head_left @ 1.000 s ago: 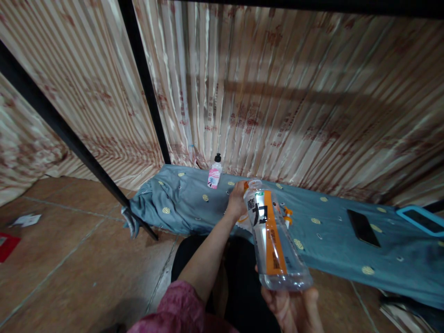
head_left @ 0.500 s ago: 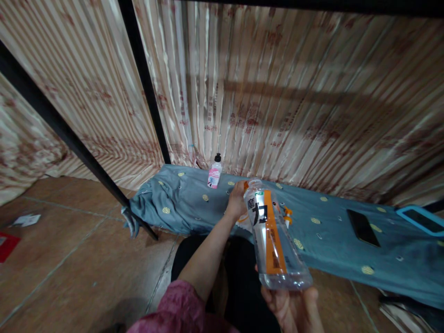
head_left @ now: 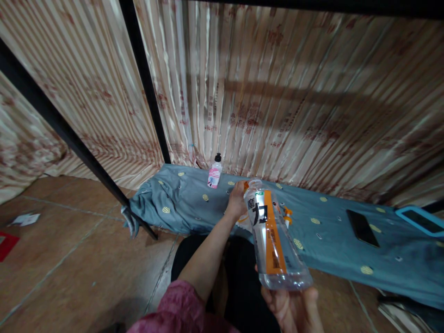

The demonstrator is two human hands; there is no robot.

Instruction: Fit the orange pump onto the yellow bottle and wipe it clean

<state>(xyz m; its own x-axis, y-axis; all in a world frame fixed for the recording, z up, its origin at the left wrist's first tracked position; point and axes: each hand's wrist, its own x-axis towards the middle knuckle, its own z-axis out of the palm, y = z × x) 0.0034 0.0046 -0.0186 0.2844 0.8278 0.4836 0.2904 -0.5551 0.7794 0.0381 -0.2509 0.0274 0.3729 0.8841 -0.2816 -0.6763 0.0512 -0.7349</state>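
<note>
A large clear plastic bottle (head_left: 279,238) with an orange and white label is tilted in front of me, its neck pointing away. My right hand (head_left: 291,305) supports it from below at the base, fingers curled around the bottom. Beside the bottle's open-looking neck, my left hand (head_left: 237,199) is closed on a small orange cap (head_left: 246,186); its fingertips are partly hidden. Behind the bottle lies an orange and white piece (head_left: 287,216), like a spray nozzle, mostly covered. Some white wrapping (head_left: 244,223) shows between hand and bottle.
A small pink-labelled bottle (head_left: 215,173) with a black top stands on the blue cloth-covered bench (head_left: 194,208). To the right lie a black phone (head_left: 362,227) and a light-blue-framed device (head_left: 421,219). Black metal poles (head_left: 145,78) and striped curtains surround the bench.
</note>
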